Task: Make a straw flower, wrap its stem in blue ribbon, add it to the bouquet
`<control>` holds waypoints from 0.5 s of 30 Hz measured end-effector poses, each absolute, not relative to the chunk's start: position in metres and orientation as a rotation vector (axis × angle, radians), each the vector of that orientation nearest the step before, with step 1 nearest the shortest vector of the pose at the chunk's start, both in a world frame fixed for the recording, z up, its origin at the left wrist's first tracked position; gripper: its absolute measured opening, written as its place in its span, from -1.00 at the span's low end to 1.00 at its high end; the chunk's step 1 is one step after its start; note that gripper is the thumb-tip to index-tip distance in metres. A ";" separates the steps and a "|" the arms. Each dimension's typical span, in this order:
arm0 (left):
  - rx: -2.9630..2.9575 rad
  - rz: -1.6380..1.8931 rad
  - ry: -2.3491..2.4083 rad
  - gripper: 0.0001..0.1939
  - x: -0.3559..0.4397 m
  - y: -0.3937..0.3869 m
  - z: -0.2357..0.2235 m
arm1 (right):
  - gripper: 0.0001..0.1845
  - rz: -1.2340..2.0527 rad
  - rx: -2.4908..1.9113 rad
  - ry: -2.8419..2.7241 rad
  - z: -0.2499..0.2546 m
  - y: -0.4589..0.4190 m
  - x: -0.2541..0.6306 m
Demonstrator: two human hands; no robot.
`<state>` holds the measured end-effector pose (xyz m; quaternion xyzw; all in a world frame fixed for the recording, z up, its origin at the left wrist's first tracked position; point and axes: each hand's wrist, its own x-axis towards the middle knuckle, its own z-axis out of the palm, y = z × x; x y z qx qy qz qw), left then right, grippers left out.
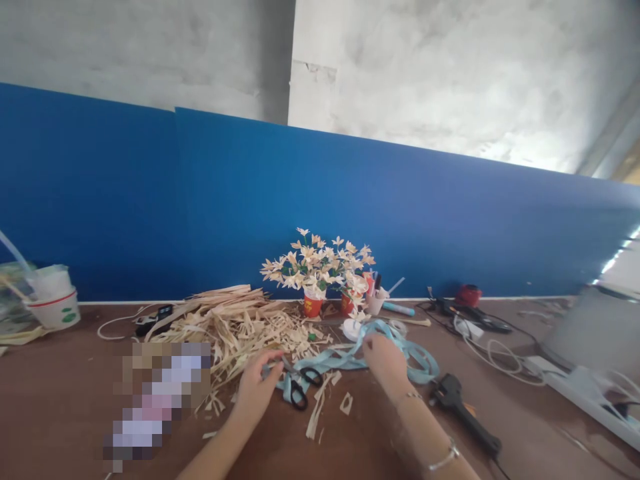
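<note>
My left hand (259, 381) is closed in a pinch at the end of a light blue ribbon (423, 363), just left of the scissors. Black-handled scissors (299, 395) lie on the table beside its fingertips, across part of the ribbon. My right hand (384, 357) is closed on the same ribbon farther right, its fingertips partly hidden. Loops of ribbon spread around and behind the right hand. Left of and behind the hands is a heap of dry, pale husk strips (245, 327). Small husk scraps (346, 403) lie between my forearms.
Pale artificial flowers (313, 263) stand in red cups at the back, near a cup of pens (376, 303). A black glue gun (465, 413) lies right of my right forearm. Farther right are cables and a white power strip (590, 400). A paper bucket (55, 310) stands far left.
</note>
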<state>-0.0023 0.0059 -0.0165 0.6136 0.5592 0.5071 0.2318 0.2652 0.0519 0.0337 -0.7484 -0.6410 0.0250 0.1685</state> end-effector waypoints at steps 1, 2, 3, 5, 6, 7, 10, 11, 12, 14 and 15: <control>1.733 1.372 1.528 -0.75 -0.002 0.006 -0.016 | -0.75 0.095 -2.116 -1.866 0.034 0.045 0.264; 1.794 1.339 1.515 -0.76 -0.001 0.005 -0.016 | -0.75 0.128 -2.086 -1.922 0.034 0.039 0.262; 1.862 1.296 1.496 -0.77 0.000 0.004 -0.015 | -0.76 0.170 -2.034 -1.991 0.034 0.033 0.259; 1.995 1.191 1.450 -0.75 0.001 0.002 -0.014 | -0.76 0.278 -1.842 -2.164 0.032 0.022 0.249; 2.047 1.138 1.429 -0.73 0.002 0.000 -0.013 | -0.74 0.330 -1.707 -2.252 0.030 0.018 0.243; 2.087 1.092 1.416 -0.72 0.002 -0.001 -0.013 | -0.70 0.371 -1.565 -2.333 0.028 0.014 0.237; 2.148 0.989 1.427 -0.74 0.001 -0.004 -0.014 | -0.61 0.407 -1.319 -2.495 0.024 0.007 0.221; 2.157 0.961 1.444 -0.76 0.001 -0.005 -0.014 | -0.62 0.384 -1.325 -2.531 0.023 0.006 0.219; 2.164 0.936 1.464 -0.78 0.000 -0.005 -0.015 | -0.64 0.344 -1.374 -2.560 0.023 0.006 0.218; 2.177 0.894 1.501 -0.82 -0.001 -0.005 -0.015 | -0.70 0.246 -1.593 -2.580 0.024 0.008 0.221; 2.181 0.881 1.518 -0.84 -0.001 -0.004 -0.015 | -0.72 0.200 -1.724 -2.570 0.026 0.009 0.225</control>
